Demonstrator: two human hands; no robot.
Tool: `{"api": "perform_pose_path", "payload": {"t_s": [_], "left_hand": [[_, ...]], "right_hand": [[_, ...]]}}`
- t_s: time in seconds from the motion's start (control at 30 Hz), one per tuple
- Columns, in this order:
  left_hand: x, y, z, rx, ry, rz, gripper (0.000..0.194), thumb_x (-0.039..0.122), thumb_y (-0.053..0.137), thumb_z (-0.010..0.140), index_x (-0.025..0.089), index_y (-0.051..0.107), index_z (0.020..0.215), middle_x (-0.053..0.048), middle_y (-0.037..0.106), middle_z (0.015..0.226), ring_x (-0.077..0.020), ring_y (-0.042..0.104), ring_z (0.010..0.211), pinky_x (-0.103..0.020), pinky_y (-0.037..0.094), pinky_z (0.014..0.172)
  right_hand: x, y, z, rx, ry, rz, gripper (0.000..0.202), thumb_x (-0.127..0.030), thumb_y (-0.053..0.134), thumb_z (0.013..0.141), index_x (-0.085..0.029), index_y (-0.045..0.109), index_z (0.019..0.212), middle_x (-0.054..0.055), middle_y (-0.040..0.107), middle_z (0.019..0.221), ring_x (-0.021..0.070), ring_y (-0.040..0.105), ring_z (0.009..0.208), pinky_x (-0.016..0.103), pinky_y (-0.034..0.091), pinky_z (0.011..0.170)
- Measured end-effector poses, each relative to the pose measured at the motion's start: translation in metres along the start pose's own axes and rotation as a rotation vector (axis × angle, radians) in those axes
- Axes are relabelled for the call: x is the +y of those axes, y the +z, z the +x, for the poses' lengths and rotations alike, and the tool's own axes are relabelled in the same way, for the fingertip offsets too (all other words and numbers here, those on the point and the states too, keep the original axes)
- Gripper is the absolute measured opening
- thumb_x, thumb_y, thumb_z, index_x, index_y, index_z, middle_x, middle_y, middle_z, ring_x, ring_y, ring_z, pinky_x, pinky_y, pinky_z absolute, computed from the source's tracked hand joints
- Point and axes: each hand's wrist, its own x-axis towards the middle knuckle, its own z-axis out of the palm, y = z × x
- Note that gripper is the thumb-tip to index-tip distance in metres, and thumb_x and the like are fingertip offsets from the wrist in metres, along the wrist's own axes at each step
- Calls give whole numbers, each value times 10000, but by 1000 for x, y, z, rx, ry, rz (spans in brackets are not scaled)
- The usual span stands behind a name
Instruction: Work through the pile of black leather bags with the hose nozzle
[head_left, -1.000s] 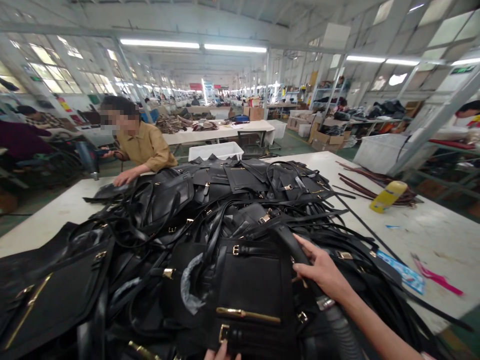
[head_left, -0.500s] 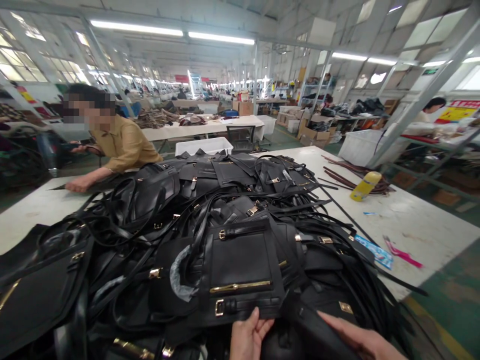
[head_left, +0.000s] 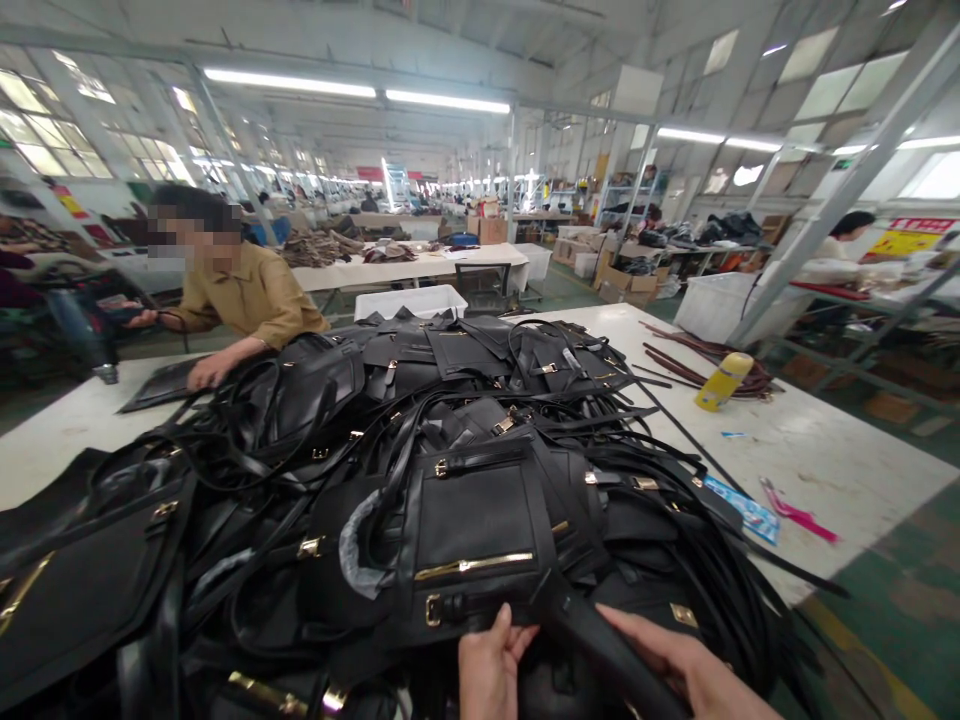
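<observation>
pinching the lower edge of the black bag piece (head_left: 472,518), your left hand (head_left: 491,662) has its thumb on top and its fingers curled beneath. the piece lies face up right in front of you, at the near side of a broad heap of black leather parts (head_left: 420,345) and straps. its gold zipper (head_left: 474,566) runs across the lower part, with one buckle (head_left: 440,468) near the top edge and a lower buckle (head_left: 433,610) near the bottom. your right hand (head_left: 682,665) is closed around a black tube (head_left: 600,640), whose end sits just beside the lower right corner of the piece; some of your fingers there are hidden. a plastic-wrapped handle (head_left: 358,550) curves just left of the piece. to your right on the white table (head_left: 862,470) are a yellow bottle (head_left: 724,382), brown strips (head_left: 675,362), a blue packet (head_left: 742,508) and a pink tool (head_left: 799,515). across on your left, a co-worker in a tan shirt (head_left: 259,300) presses one palm on a flat dark part (head_left: 157,385) and holds a dark power tool (head_left: 75,325) in the other.
</observation>
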Motion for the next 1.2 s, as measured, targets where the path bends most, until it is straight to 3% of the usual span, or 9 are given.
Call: {"api": "perform_pose_path", "payload": {"t_s": [0.1, 0.2, 0.43, 0.6, 0.77, 0.83, 0.97, 1.07, 1.2], "left_hand": [[-1, 2, -3, 19, 3, -27, 249, 166, 750, 545, 84, 647, 756, -102, 712, 751, -275, 662, 737, -446, 532, 745], [1, 6, -8, 11, -28, -35, 220, 149, 727, 577, 69, 648, 767, -135, 711, 796, -275, 661, 763, -410, 541, 727], [11, 2, -8, 41, -22, -150, 94, 124, 662, 661, 54, 640, 721, -139, 711, 752, -231, 664, 702, -375, 543, 703], [11, -4, -3, 125, -17, -162, 132, 80, 651, 661, 73, 626, 790, -125, 714, 776, -243, 665, 756, -396, 537, 729], [2, -11, -1, 133, -41, -102, 151, 145, 666, 662, 52, 614, 770, -152, 708, 748, -258, 667, 704, -372, 546, 632], [-6, -6, 3, 139, -30, -59, 155, 174, 661, 666, 44, 612, 734, -156, 703, 704, -259, 665, 650, -363, 540, 582], [-25, 26, 14, 79, 16, -14, 200, 231, 633, 690, 34, 611, 719, -168, 694, 694, -250, 654, 603, -372, 527, 584], [-31, 39, 13, -58, 67, -59, 244, 241, 650, 673, 42, 612, 809, -170, 692, 802, -250, 656, 688, -380, 518, 656], [-6, -6, 6, -2, 120, -235, 260, 138, 692, 601, 135, 597, 843, -85, 690, 852, -224, 647, 795, -373, 504, 742]], "right_hand": [[1, 3, 15, 9, -35, 14, 801, -17, 527, 513, -196, 415, 1286, -21, 648, 802, 106, 560, 583, 163, 442, 517], [-6, 1, 24, 120, -96, 31, 795, -71, 516, 562, -191, 333, 1325, -7, 628, 860, 85, 498, 502, 159, 379, 409], [-1, -16, 11, 7, -21, -51, 799, -70, 540, 523, -225, 403, 1294, 9, 624, 1057, 167, 589, 761, 223, 455, 676], [17, -5, 25, -6, -16, -97, 778, -47, 506, 482, -188, 473, 1246, 5, 648, 991, 154, 591, 710, 188, 443, 582], [12, -7, 45, 138, -84, -109, 794, -131, 501, 598, -180, 263, 1354, 32, 621, 1074, 154, 603, 655, 220, 459, 539], [4, -13, 55, 172, -96, -164, 759, -169, 501, 645, -172, 240, 1357, 45, 610, 1105, 146, 602, 614, 241, 476, 547], [-23, -15, 71, 268, -245, -329, 718, -217, 547, 673, -160, 286, 1339, 62, 529, 1236, 213, 527, 1069, 288, 406, 915], [-44, -1, 74, 220, -296, -393, 717, -191, 539, 677, -194, 277, 1345, 50, 502, 1272, 209, 486, 1123, 295, 385, 942], [-50, 27, 73, -28, -175, -396, 769, -103, 498, 615, -227, 295, 1347, 19, 605, 1140, 171, 632, 755, 221, 496, 588]]}}
